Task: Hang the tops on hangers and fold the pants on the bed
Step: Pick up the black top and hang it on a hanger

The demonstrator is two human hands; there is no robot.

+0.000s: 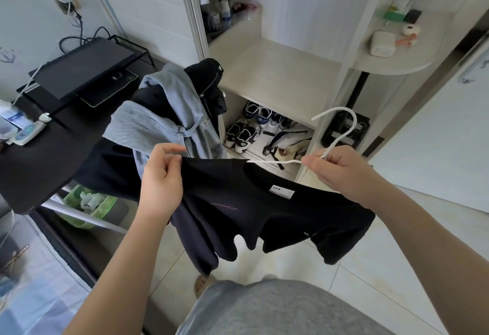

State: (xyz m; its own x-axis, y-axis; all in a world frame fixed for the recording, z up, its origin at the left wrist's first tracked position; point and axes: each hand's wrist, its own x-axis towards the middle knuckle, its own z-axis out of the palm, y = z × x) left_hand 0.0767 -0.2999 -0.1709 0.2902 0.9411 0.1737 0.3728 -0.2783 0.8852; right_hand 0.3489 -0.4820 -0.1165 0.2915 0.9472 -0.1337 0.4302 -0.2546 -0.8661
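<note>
Our grips work in the air before the open wardrobe (277, 70): the left grip (161, 181) pinches one shoulder of the black T-shirt (238, 210), and the right grip (341, 173) is curled round the neck of the white hanger (344, 125). One hanger arm runs into the shirt's collar, near its small white label (281, 192).
</note>
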